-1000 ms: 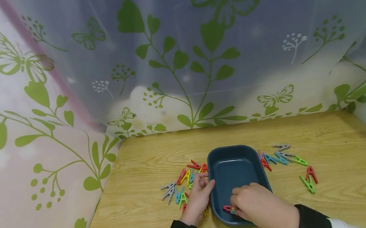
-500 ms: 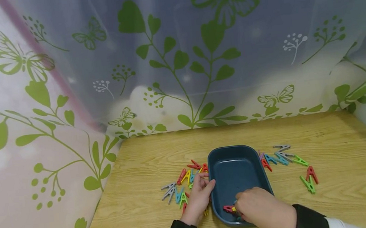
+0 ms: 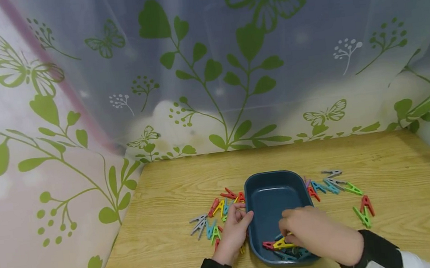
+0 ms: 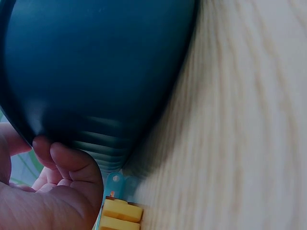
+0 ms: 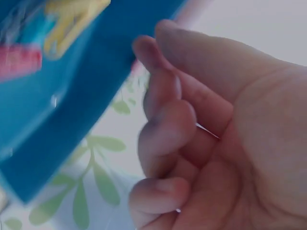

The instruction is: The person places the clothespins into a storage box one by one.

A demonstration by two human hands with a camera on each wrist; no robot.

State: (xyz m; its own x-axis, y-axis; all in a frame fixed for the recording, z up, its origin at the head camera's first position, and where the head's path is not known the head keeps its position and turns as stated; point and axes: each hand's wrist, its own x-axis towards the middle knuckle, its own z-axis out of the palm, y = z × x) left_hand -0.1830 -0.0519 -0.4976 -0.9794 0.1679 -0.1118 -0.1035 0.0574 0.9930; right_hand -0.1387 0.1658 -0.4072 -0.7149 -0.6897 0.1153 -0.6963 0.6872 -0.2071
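My left hand (image 3: 231, 234) holds the left rim of a dark blue plastic bin (image 3: 275, 204); in the left wrist view thumb and finger (image 4: 72, 160) pinch its edge. Over the bin's near right part is my right hand (image 3: 314, 232). Its fingers (image 5: 165, 129) are loosely bent, and nothing shows between them in the right wrist view. Inside the bin's near end lie a red clothespin (image 3: 268, 245), a yellow clothespin (image 3: 282, 244) and several blue-looking clothespins (image 3: 286, 256). The right hand covers part of this pile.
Loose clothespins in several colours (image 3: 211, 229) lie left of the bin, some partly behind the left hand. More clothespins (image 3: 334, 184) are scattered to its right, including a red one (image 3: 366, 205) and a green one (image 3: 363, 218). A patterned curtain (image 3: 213, 121) borders the wooden table (image 3: 394, 166).
My right hand has shifted right and let go of clothespins, uncovering the yellow one and several bluish ones in the bin. The left hand keeps its hold.
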